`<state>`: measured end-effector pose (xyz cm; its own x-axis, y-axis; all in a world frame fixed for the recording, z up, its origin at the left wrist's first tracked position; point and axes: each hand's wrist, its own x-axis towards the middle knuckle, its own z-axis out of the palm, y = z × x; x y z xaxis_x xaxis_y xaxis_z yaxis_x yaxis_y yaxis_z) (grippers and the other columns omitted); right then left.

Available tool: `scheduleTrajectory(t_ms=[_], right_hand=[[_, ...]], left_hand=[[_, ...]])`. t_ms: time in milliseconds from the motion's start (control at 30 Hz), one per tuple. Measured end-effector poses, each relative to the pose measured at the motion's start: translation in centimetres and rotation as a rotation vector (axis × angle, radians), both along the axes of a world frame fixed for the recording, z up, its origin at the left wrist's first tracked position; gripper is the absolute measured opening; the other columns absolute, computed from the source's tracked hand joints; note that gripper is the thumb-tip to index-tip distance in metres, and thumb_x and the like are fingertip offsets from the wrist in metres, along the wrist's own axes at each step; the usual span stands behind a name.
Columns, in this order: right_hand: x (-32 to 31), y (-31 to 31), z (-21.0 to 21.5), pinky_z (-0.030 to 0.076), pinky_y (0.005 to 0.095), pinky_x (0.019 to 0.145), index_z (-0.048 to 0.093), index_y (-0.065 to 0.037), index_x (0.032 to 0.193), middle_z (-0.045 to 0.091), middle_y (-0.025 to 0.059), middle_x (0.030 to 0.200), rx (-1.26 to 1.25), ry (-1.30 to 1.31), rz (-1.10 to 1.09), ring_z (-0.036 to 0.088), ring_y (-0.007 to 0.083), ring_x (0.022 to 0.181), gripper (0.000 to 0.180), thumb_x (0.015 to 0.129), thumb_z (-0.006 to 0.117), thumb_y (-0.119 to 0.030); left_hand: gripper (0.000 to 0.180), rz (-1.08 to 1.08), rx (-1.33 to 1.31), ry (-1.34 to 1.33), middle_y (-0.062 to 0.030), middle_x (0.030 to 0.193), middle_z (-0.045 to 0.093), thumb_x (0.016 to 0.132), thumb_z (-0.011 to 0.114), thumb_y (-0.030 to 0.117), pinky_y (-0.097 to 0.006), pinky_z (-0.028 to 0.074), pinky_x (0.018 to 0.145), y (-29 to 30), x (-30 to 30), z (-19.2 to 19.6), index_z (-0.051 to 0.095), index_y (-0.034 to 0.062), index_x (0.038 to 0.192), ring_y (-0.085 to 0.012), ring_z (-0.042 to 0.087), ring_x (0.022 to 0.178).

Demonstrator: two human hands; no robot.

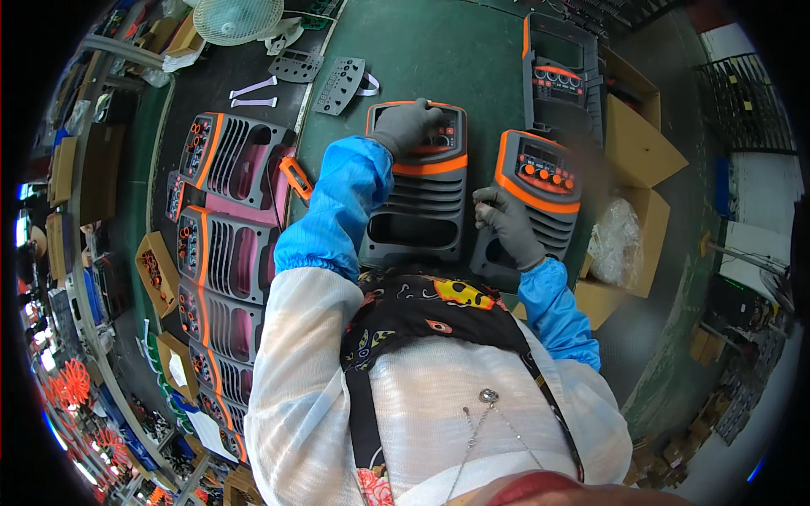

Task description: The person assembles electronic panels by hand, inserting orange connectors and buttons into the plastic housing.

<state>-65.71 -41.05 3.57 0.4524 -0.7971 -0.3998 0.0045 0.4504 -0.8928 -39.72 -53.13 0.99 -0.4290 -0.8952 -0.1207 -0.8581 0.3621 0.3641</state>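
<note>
My left hand (408, 126), in a grey glove, rests on the upper control panel of a black and orange device housing (417, 207) in front of me. Its fingers are curled together and cover part of the panel; what they pinch, if anything, is hidden. My right hand (509, 226), also gloved, is closed beside a second housing (553, 192) with orange knobs, over its left edge. The fingertips press together, and whatever small thing may be in them is too small to name. Both housings have slatted middles and a handle opening at the near end.
Several similar housings (232, 156) stand in a row on the left. A black panel plate (341, 86) and an orange tool (296, 178) lie on the green bench (405, 51). Another housing (562, 51) stands far right, by cardboard boxes (645, 139). A white fan (238, 18) is at the back.
</note>
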Motion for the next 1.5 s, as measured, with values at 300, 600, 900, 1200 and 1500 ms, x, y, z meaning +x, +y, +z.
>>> scheduleTrajectory(t_ms=[300, 600, 900, 1200, 1500], right_hand=[[2.3, -8.0, 2.4, 0.047, 0.0251, 0.071, 0.058, -0.002, 0.114, 0.058, 0.0029, 0.093, -0.452, 0.228, 0.178, 0.055, 0.0113, 0.078, 0.029, 0.084, 0.058, -0.006], [7.2, -13.2, 0.6, 0.048, 0.0335, 0.083, 0.065, -0.006, 0.107, 0.059, 0.0118, 0.101, -0.851, 0.609, 0.521, 0.059, 0.0275, 0.091, 0.031, 0.076, 0.064, -0.004], [8.5, -13.8, -0.2, 0.048, 0.0357, 0.083, 0.065, -0.006, 0.103, 0.059, 0.0123, 0.096, -0.952, 0.739, 0.616, 0.058, 0.0312, 0.091, 0.031, 0.073, 0.063, -0.002], [8.2, -14.0, -0.8, 0.048, 0.0361, 0.081, 0.065, -0.007, 0.103, 0.059, 0.0119, 0.094, -0.957, 0.751, 0.646, 0.058, 0.0311, 0.091, 0.031, 0.072, 0.064, 0.0], [8.5, -13.8, -0.5, 0.048, 0.0366, 0.079, 0.064, -0.004, 0.102, 0.058, 0.0128, 0.093, -0.972, 0.777, 0.668, 0.058, 0.0308, 0.088, 0.029, 0.073, 0.063, 0.0]], left_hand=[[0.029, 0.6, 0.231, 1.396, -0.0022, 0.089, 0.055, 0.089, 0.063, 0.024, -0.023, 0.043, 0.052, 3.4, 2.6, 1.4, 0.059, 0.0081, 0.114, -0.0091, 0.049, 0.064], [0.032, 0.012, 0.868, 3.047, -0.0038, 0.093, 0.049, 0.094, 0.056, 0.024, -0.013, 0.03, 0.035, 17.2, 3.7, 3.4, 0.053, 0.0066, 0.12, -0.0042, 0.036, 0.054], [0.034, 0.541, 0.954, 2.627, -0.0013, 0.09, 0.05, 0.091, 0.058, 0.03, -0.016, 0.032, 0.041, 17.7, 1.0, -1.2, 0.053, 0.0112, 0.119, -0.0082, 0.041, 0.06], [0.034, 0.759, 0.964, 1.855, 0.0015, 0.071, 0.047, 0.093, 0.055, 0.033, -0.018, 0.031, 0.04, 16.4, -0.6, -0.2, 0.057, 0.0073, 0.115, -0.0048, 0.039, 0.051], [0.038, 0.709, 0.937, 1.781, 0.0007, 0.074, 0.049, 0.091, 0.058, 0.035, -0.019, 0.032, 0.042, 16.6, -0.7, 0.2, 0.058, 0.0035, 0.111, -0.0056, 0.04, 0.054]])
